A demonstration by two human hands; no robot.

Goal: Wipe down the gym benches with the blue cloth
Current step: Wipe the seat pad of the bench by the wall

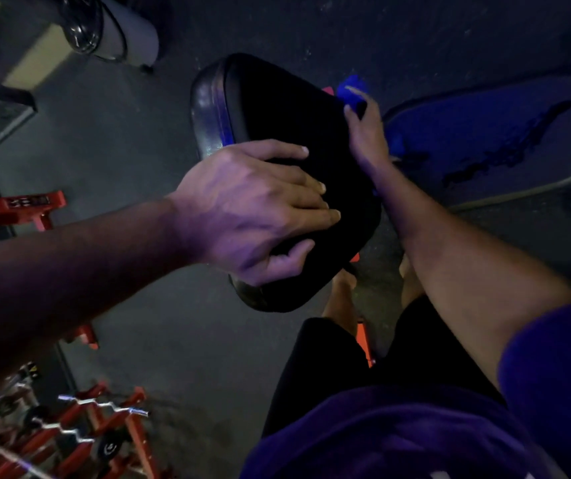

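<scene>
From the head camera: two hands, one blue cloth, one black bench pad in front and a second, bluish-lit pad (pixel 505 140) off to the right. The left hand (pixel 256 209) lies on the near end of the black pad (pixel 277 108), fingers stretched flat across the top and thumb hooked under the edge, so its grip is on the surface itself. The right hand (pixel 367 133) reaches to the pad's far right side, its grip closed around the blue cloth (pixel 353 89), which bunches out above the fingers against the pad's edge. A red rack (pixel 104 433) with several curl bars stands lower left on the dark floor (pixel 121 140)
</scene>
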